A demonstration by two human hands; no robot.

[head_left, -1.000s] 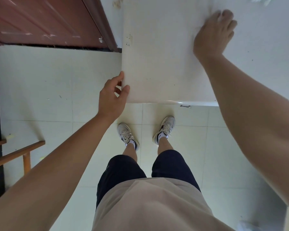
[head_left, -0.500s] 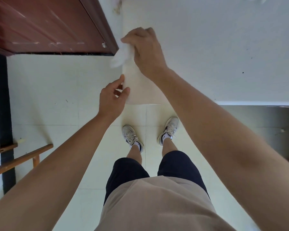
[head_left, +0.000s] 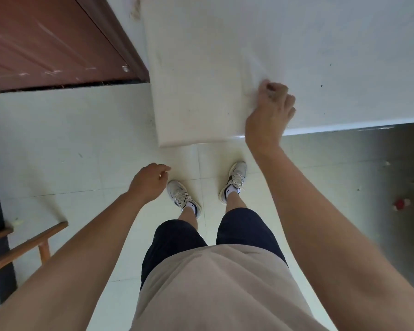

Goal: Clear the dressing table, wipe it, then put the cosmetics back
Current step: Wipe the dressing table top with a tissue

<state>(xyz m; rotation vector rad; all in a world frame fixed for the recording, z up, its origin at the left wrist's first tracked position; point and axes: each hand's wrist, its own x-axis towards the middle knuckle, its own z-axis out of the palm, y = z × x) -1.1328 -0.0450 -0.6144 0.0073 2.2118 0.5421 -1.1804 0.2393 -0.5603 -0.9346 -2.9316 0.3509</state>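
A white table (head_left: 296,44) fills the upper right of the frame. The right hand (head_left: 270,111) rests on its top near the front edge, right of centre, fingers curled under; what they grip cannot be told. The left hand (head_left: 150,181) hangs over the floor at centre, loosely curled and holding nothing.

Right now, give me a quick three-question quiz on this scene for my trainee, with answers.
1. True or false: the left hand hangs over the floor, off the dressing table.
2. The right hand is: A on the door; B on the table near its front edge; C on a shoe.
3. Fill in: the red object lies on the floor to the person's ___.
Key: 1 true; 2 B; 3 right.
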